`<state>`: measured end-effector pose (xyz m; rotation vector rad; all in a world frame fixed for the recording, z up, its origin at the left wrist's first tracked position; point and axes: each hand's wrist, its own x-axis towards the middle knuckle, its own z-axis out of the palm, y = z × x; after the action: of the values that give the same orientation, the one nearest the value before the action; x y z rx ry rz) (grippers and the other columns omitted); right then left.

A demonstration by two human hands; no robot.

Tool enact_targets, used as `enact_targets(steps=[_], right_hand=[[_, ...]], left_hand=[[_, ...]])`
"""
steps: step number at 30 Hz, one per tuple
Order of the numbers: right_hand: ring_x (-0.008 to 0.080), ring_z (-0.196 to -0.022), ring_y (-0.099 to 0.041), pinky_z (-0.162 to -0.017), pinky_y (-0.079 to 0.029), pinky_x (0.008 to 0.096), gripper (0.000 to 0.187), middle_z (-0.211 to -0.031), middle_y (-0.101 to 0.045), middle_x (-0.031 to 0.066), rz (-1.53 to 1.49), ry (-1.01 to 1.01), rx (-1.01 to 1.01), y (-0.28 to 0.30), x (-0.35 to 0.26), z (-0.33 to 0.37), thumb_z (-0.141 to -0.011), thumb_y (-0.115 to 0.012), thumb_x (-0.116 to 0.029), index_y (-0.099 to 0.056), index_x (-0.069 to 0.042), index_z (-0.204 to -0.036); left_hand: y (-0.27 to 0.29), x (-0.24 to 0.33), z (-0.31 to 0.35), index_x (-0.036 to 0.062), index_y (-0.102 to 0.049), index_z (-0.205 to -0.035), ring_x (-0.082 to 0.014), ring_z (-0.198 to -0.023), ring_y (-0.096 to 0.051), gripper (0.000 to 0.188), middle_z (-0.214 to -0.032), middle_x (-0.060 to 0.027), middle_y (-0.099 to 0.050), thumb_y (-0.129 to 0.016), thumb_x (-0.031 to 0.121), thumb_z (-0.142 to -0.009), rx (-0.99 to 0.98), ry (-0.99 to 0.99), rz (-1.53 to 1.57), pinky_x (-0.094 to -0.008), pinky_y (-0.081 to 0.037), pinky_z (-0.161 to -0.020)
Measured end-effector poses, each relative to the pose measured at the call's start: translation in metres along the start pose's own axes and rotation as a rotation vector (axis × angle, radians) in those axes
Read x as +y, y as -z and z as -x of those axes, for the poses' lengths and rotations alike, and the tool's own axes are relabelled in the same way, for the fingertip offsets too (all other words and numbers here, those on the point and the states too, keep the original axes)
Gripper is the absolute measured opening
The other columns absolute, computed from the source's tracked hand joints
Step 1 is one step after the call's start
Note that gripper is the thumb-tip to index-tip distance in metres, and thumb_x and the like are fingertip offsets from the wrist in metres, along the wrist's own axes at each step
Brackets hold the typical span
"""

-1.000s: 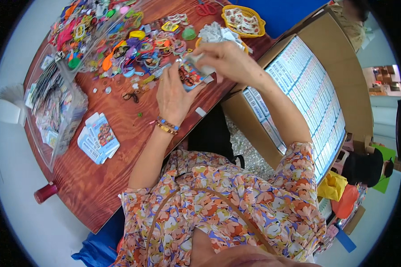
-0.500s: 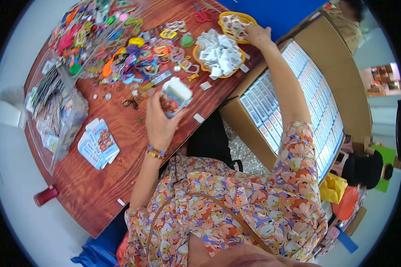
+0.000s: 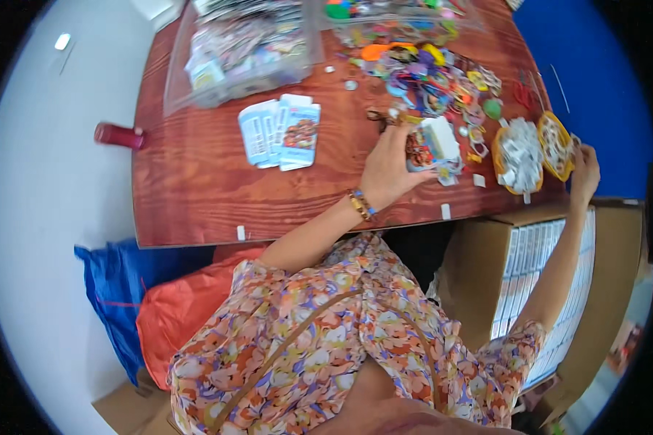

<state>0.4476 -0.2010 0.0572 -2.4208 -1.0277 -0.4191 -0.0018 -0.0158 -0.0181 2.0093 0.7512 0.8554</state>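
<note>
My left hand [image 3: 390, 165] grips a small open cardboard box [image 3: 422, 154] with a colourful picture on its side and its white flap up. At the far right, my right hand [image 3: 586, 172] is curled at the rim of a yellow basket [image 3: 567, 172] of small pale pieces. Its fingertips are partly hidden, and what they pinch cannot be made out. A second yellow basket [image 3: 498, 168], heaped with small white packets [image 3: 521, 152], stands between the hands. Flat blue-and-white cartons [image 3: 279, 134] lie fanned out on the table to the left.
Colourful trinkets [image 3: 428, 80] spread across the wooden table [image 3: 196, 196]. Behind stands a clear bin [image 3: 250, 80] of packets. Red scissors [image 3: 524, 93] lie beyond the baskets, a dark red cylinder [image 3: 120, 135] at the left edge. A large carton [image 3: 479, 272] of boxes stands below my right arm.
My view has swung, so the table appears turned and shifted right. My left hand still holds the open box. My right hand has shifted from over the pale pieces to that basket's near right rim.
</note>
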Motion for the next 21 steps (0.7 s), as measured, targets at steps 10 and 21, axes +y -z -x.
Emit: enact_targets(steps=[10, 21], right_hand=[[0.0173, -0.077, -0.068, -0.072, -0.051, 0.0339, 0.027, -0.09, -0.071, 0.0118, -0.095, -0.123, -0.26, -0.042, 0.1, -0.017, -0.089, -0.07, -0.022, -0.07, -0.001, -0.107], [0.0161, -0.073, -0.066, -0.065, -0.051, 0.0336, 0.03, -0.083, -0.072, 0.0121, 0.039, -0.221, -0.365, -0.031, 0.09, -0.016, -0.087, -0.072, -0.024, -0.073, 0.0, -0.104]], left_hand=[[0.024, -0.003, 0.019, 0.0038, -0.044, -0.133, -0.0361, -0.106, -0.057, 0.085, -0.111, -0.0162, -0.053, -0.087, 0.038, -0.067, 0.048, 0.027, -0.056, -0.0437, -0.049, -0.09], [0.023, -0.016, 0.028, 0.0033, -0.045, -0.129, -0.0368, -0.104, -0.057, 0.082, -0.111, -0.0173, -0.053, -0.088, 0.033, -0.066, 0.09, 0.053, -0.012, -0.0432, -0.048, -0.091]])
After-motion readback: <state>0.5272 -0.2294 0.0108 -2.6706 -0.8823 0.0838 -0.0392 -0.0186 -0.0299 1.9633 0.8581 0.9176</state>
